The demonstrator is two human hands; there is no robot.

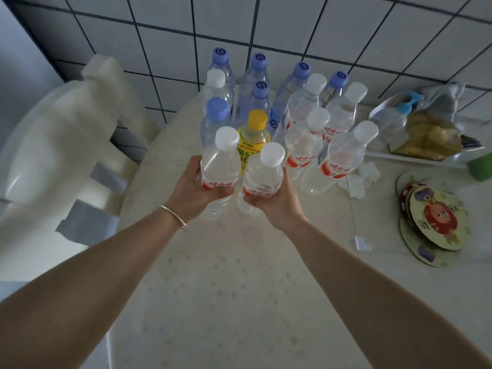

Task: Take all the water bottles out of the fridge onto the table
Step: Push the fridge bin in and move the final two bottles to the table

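My left hand (195, 190) grips a clear white-capped water bottle (221, 166) with a red label. Beside it, my right hand (277, 203) grips a second white-capped bottle (263, 174) of the same kind. Both bottles stand upright at the near edge of a cluster on the table (239, 262). Behind them stand a yellow-capped bottle (254, 134), several blue-capped bottles (255, 94) and several more white-capped bottles (343, 153). The fridge is not in view.
A white plastic chair (61, 145) stands at the table's left. On the right lie round printed coasters (436, 219), crumpled paper (359, 179) and a tray with bagged food (426, 129). A tiled wall (319, 27) backs the table.
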